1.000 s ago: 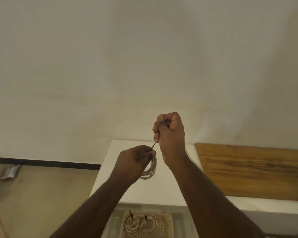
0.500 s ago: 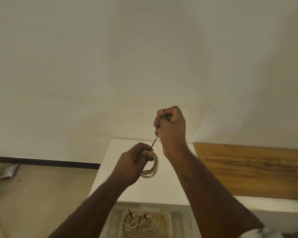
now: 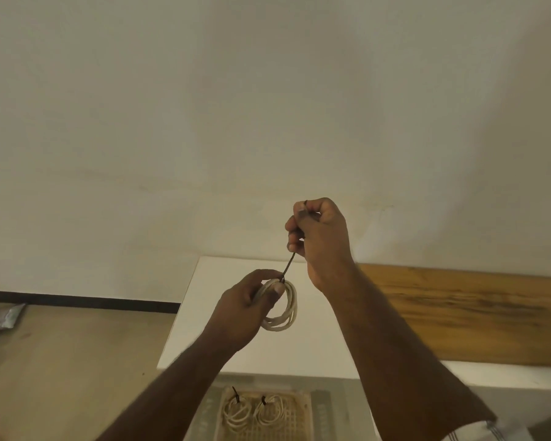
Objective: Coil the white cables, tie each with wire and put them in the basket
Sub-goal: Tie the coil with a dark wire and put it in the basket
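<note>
My left hand (image 3: 247, 308) pinches a small coil of white cable (image 3: 285, 310) at its top, holding it above the white table (image 3: 204, 313). A thin dark tie wire (image 3: 289, 265) runs up from the coil's top into my right hand (image 3: 320, 237), which is closed in a fist around the wire's upper end. Below, at the bottom edge of the view, a light woven basket (image 3: 303, 418) holds two coiled white cables (image 3: 236, 415), each bound with a dark wire.
A wooden board (image 3: 458, 313) lies on the table to the right. The plain wall fills the upper view. Left of the table is tan floor with a dark skirting strip (image 3: 77, 302) and a crumpled silver wrapper (image 3: 5, 318).
My right hand has risen, drawing the wire out longer and tauter. My left hand has opened its grip a little, so more of the coil shows.
</note>
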